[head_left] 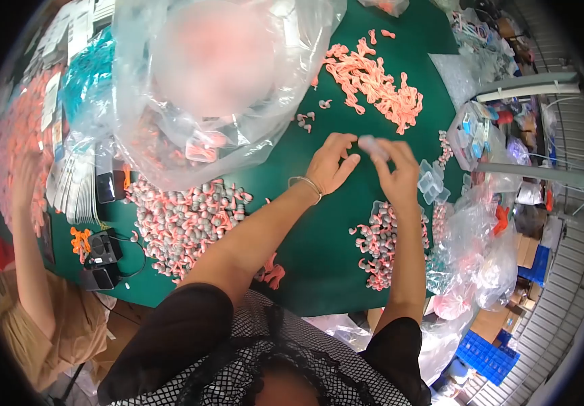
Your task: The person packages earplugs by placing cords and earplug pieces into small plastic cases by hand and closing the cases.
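Note:
In the head view, my right hand (400, 169) pinches a small pale, translucent piece (371, 146) between thumb and fingers; motion smears it, so its kind is unclear. Close by on the left, my left hand (332, 164) hovers over the green table with its fingers bent and the thumb apart, and nothing shows between them. Beyond both hands spreads a pile of orange looped cord-like pieces (376, 81). A few small grey-and-pink pieces (305, 120) lie just past my left hand. Clear plastic boxes (431, 181) stand right of my right hand.
A heap of grey-and-pink pieces (190, 220) lies left of my left forearm, with another heap (376, 247) beside my right forearm. A large clear plastic bag (238, 152) covers the far left. A co-worker's arm (31, 271) reaches in at left. Plastic bags (471, 250) crowd the right edge.

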Demonstrator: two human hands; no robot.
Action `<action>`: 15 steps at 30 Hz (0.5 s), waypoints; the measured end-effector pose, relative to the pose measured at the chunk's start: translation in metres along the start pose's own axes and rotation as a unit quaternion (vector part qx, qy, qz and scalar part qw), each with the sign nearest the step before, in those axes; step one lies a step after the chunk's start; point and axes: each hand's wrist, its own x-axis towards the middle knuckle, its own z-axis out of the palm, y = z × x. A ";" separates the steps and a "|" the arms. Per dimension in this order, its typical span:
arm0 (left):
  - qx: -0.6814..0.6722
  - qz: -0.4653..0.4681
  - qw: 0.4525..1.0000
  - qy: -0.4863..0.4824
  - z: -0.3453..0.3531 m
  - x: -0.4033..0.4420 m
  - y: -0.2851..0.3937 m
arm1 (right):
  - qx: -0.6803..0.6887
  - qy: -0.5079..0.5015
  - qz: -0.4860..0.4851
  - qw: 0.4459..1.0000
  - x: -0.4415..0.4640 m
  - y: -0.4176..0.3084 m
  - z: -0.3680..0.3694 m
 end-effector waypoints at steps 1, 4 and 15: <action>0.000 -0.019 0.999 0.027 0.000 0.000 -0.001 | 0.005 0.046 -0.022 0.999 0.016 -0.020 0.008; 0.066 0.007 0.997 0.045 0.007 -0.005 -0.002 | -0.025 0.058 -0.246 0.967 0.064 -0.096 0.053; 0.169 0.143 0.974 0.048 0.019 -0.007 -0.040 | 0.064 0.223 -0.254 0.939 0.114 -0.123 0.109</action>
